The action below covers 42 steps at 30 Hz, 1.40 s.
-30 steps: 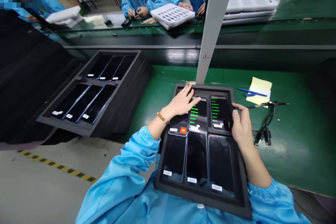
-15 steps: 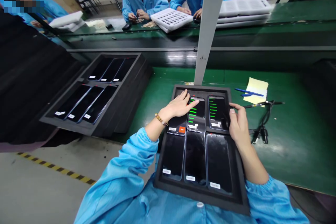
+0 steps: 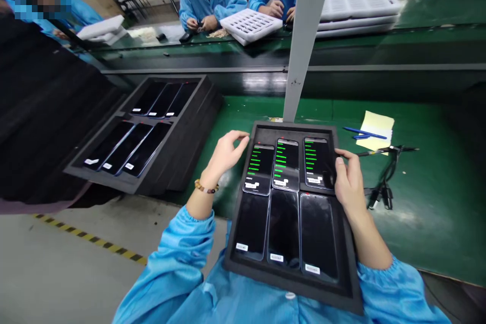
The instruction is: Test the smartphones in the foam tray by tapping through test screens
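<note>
A black foam tray (image 3: 346,268) rests against my body and the green bench, with phones in two rows. The three far phones (image 3: 286,164) show lit screens with green bars; the three near phones (image 3: 284,228) are dark. My left hand (image 3: 225,153) hovers just left of the tray's far left corner, fingers loosely curled and apart, holding nothing. My right hand (image 3: 348,178) grips the tray's right rim, thumb lying on the edge of the far right phone (image 3: 317,162).
A second black tray (image 3: 114,182) of dark phones tops a stack at the left. A yellow notepad (image 3: 375,129) with a blue pen and black cables (image 3: 383,182) lie at the right. A grey post (image 3: 304,45) stands behind. People in blue coats work beyond the conveyor.
My left hand has lifted off the far left and middle phones and drawn back to the left of the tray. The far left phone's screen now shows green bars. The right hand has stayed put.
</note>
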Each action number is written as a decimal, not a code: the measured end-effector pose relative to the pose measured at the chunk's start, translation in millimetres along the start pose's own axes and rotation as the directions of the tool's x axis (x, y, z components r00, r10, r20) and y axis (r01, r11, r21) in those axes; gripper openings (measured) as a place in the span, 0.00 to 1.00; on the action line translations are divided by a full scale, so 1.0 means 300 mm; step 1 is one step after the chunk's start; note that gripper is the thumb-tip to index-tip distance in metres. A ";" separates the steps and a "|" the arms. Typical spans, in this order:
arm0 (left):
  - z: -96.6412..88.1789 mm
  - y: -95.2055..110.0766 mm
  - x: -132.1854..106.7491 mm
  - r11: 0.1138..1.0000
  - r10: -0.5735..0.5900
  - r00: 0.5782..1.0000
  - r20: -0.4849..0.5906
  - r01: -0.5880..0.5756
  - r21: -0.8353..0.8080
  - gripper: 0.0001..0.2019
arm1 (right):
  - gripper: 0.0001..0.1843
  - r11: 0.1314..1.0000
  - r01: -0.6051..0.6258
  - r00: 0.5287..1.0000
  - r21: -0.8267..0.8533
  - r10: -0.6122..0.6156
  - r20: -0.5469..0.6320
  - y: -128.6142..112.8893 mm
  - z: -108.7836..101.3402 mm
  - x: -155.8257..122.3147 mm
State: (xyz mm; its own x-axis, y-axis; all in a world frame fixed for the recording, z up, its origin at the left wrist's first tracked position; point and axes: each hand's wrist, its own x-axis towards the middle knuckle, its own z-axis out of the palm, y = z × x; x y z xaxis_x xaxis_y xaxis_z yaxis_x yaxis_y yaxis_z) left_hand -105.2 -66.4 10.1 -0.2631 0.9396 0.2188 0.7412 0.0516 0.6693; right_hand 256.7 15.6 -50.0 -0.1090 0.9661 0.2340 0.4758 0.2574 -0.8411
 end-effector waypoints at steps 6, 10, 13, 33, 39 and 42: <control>0.049 -0.054 -0.242 0.986 0.029 0.999 0.024 -0.024 -0.166 0.15 | 0.26 1.000 -0.018 1.000 -0.003 0.018 0.005 -0.002 -0.002 -0.003; 0.052 -0.045 -0.310 0.994 0.065 0.997 0.051 -0.060 -0.096 0.17 | 0.25 0.999 -0.001 1.000 -0.035 0.001 -0.004 -0.001 -0.006 -0.006; 0.049 -0.034 -0.303 0.992 0.091 0.995 0.042 -0.086 -0.095 0.19 | 0.24 0.994 0.083 0.996 -0.077 -0.085 -0.019 -0.014 -0.018 -0.018; 0.061 -0.022 -0.252 0.988 0.147 0.989 0.008 -0.146 -0.049 0.20 | 0.16 0.877 0.465 0.850 -0.119 -0.406 0.335 -0.111 -0.074 -0.089; 0.049 -0.010 -0.254 0.986 0.162 0.987 0.000 -0.162 -0.038 0.19 | 0.18 0.820 0.563 0.753 -0.107 -0.455 0.476 -0.196 -0.026 -0.079; 0.047 -0.011 -0.259 0.986 0.158 0.987 -0.015 -0.158 -0.046 0.18 | 0.23 0.809 0.573 0.755 -0.130 -0.460 0.468 -0.191 -0.025 -0.080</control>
State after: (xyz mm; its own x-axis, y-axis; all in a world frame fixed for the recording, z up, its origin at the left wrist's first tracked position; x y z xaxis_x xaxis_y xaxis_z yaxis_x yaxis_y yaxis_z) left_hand -78.4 -134.6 -19.1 -0.1516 0.9310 0.3321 0.7443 -0.1135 0.6581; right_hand 238.5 -22.4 -3.7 -0.7098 0.6198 0.3347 0.4357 0.7597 -0.4828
